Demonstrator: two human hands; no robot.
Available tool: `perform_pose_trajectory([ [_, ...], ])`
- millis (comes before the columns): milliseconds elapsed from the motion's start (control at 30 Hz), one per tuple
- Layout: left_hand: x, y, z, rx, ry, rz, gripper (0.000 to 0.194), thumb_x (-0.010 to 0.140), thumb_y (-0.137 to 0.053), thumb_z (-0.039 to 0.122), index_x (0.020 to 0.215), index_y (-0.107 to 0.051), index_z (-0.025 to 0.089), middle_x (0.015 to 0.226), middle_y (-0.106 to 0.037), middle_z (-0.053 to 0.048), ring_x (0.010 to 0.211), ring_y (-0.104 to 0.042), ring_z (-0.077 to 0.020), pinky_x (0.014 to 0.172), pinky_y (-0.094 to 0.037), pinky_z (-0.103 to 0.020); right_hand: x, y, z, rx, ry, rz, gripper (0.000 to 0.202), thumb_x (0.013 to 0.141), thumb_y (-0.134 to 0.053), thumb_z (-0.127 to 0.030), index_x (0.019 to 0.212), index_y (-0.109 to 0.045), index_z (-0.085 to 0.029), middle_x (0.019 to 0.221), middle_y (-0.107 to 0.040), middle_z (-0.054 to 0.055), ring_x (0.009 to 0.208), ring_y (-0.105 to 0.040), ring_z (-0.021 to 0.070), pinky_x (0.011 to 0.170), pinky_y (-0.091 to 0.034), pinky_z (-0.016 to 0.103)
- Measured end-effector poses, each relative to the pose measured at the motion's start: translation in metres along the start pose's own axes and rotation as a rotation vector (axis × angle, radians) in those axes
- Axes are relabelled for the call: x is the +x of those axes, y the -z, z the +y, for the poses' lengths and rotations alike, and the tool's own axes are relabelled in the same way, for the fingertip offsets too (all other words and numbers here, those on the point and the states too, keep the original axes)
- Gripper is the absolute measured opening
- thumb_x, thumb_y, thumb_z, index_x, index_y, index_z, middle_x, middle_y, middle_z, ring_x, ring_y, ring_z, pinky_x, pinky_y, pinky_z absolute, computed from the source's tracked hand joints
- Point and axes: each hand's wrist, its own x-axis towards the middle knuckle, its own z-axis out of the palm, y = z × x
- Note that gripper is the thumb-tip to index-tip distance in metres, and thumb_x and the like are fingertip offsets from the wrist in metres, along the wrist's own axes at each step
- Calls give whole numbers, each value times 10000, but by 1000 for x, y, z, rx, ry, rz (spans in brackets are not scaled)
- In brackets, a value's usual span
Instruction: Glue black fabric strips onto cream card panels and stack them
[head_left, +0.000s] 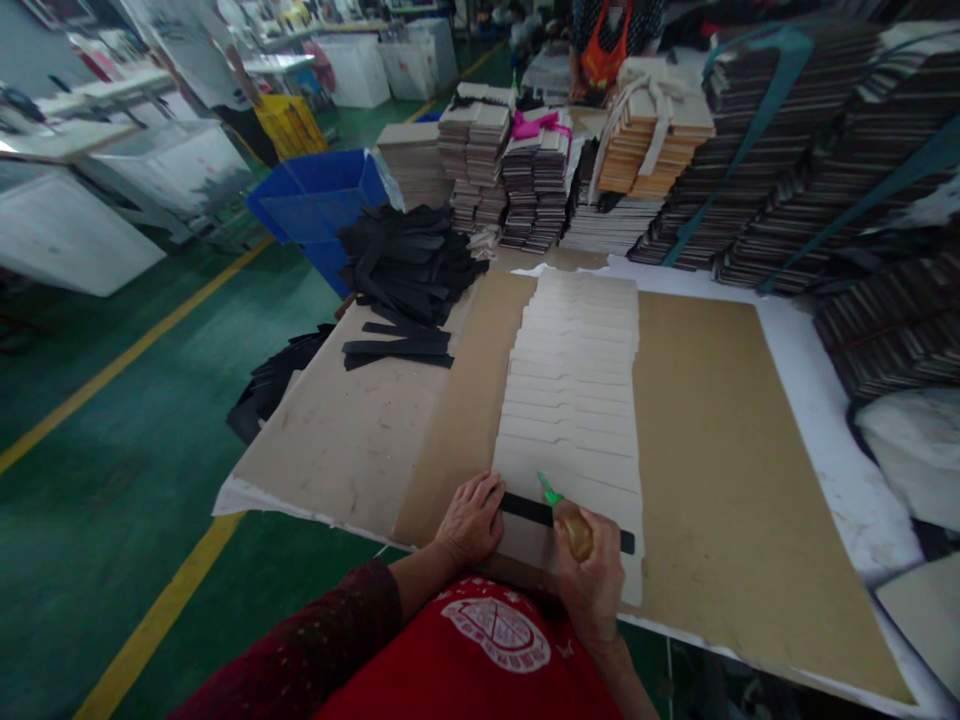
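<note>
My right hand (592,575) is wrapped around a glue bottle (576,530) with a brownish body and a green nozzle, whose tip points up and left over the pale sheets. Beneath the bottle, a narrow black strip (527,508) lies across the nearest of the overlapping pale card pieces (574,400), which run away from me in a staggered row. At the strip's left end, my left hand (474,520) has its fingers closed together on it, hiding that end. Part of the strip's middle is covered by my right hand and the bottle.
A brown board (712,450) lies under the card row. To the left are loose black strips (397,348) and a heap of black strips (412,260), near a blue bin (322,200). Tied stacks (787,130) line the back right. A person in an orange apron (604,50) stands behind.
</note>
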Motion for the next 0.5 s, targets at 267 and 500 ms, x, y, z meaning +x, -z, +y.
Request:
perform_pose_trajectory([
  [267, 2, 2, 1, 3, -2, 15, 488, 861, -518, 183, 1347, -547, 166, 1392, -530, -113, 1311, -420, -298, 1094, -388, -471, -3, 12, 9, -28, 4, 41, 348, 911, -604, -426, 1129, -568, -157, 1057, -611, 120, 995, -592, 238, 822, -509, 374],
  [500, 2, 0, 0, 7, -4, 26, 503, 842, -520, 168, 1344, -551, 169, 1389, -535, -108, 1316, -424, -296, 1100, -385, -457, -6, 30, 23, -66, -98, 112, 457, 894, -587, -536, 1114, -589, -135, 1037, -620, 138, 981, -589, 273, 839, -496, 427],
])
